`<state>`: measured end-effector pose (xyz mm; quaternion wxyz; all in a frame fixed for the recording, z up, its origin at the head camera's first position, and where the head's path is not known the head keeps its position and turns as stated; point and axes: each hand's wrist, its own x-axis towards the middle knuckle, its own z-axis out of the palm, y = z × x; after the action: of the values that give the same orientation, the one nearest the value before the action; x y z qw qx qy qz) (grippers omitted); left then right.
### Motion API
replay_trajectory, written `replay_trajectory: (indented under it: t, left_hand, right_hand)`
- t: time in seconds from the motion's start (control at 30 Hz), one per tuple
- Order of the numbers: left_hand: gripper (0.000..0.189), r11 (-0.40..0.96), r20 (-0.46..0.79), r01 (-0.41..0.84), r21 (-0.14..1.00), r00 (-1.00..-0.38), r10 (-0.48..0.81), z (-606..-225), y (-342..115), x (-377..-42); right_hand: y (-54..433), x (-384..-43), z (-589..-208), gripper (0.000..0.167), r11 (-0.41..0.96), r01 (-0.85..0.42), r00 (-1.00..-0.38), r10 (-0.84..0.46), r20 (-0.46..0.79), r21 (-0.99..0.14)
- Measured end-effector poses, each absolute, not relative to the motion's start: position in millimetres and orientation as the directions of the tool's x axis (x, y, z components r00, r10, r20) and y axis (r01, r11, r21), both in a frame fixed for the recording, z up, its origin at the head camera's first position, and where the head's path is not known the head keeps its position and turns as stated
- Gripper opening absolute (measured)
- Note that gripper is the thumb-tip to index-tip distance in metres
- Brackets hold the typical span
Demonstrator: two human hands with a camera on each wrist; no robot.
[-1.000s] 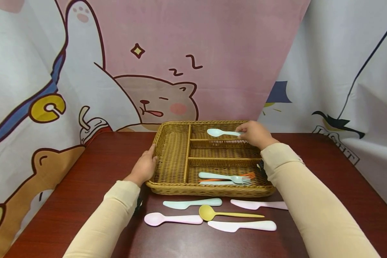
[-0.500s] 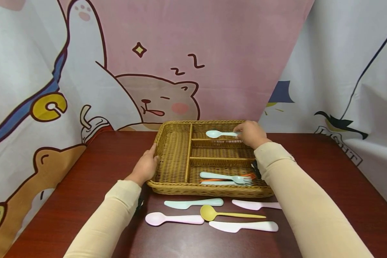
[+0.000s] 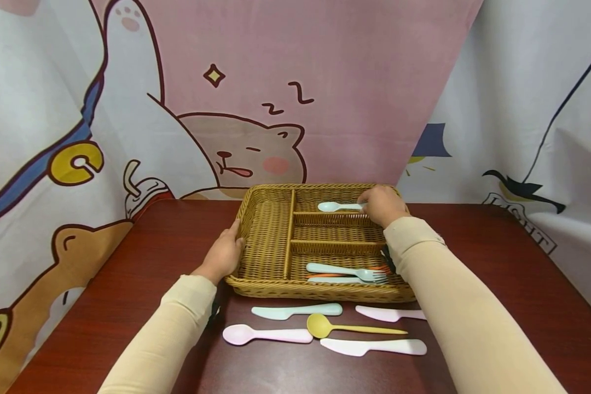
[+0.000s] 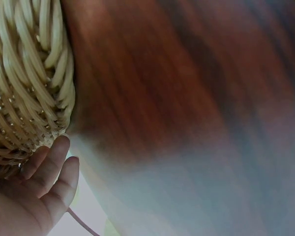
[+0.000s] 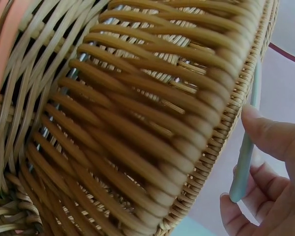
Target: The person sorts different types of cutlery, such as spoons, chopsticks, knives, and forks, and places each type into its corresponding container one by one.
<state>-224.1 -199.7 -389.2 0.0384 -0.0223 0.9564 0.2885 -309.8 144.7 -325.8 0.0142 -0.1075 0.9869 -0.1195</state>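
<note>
Cloth is showing "GHT"; a basket is holding pale cutlery; the right grip is pinching a spoon; the left grip, loosely spread, is touching the basket.

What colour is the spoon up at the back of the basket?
The spoon is pale bluish green, best seen in the head view.

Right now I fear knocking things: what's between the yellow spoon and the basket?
In the head view, a mint knife and a pink knife lie between the yellow spoon and the basket; the right sleeve hides the pink knife's end.
</note>
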Motion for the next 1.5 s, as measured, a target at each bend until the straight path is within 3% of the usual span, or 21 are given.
replay_trajectory:
  t: [0.73,1.03,1.5]
  left_hand:
    - [0.058,0.836,-0.075,-0.062,0.546,-0.997,-0.025,-388,-200,-224]
    - [0.058,0.832,-0.089,-0.074,0.55,-0.996,-0.029,-389,-199,-223]
    - [0.058,0.841,-0.064,-0.056,0.538,-0.998,-0.025,-392,-201,-225]
  right_hand:
    - [139,-317,-327,0.032,0.948,-0.211,-0.967,-0.238,-0.088,-0.24]
    - [141,-321,-329,0.033,0.931,-0.271,-0.948,-0.301,-0.098,-0.244]
    - [145,-322,-323,0.031,0.897,-0.302,-0.947,-0.322,-0.009,-0.322]
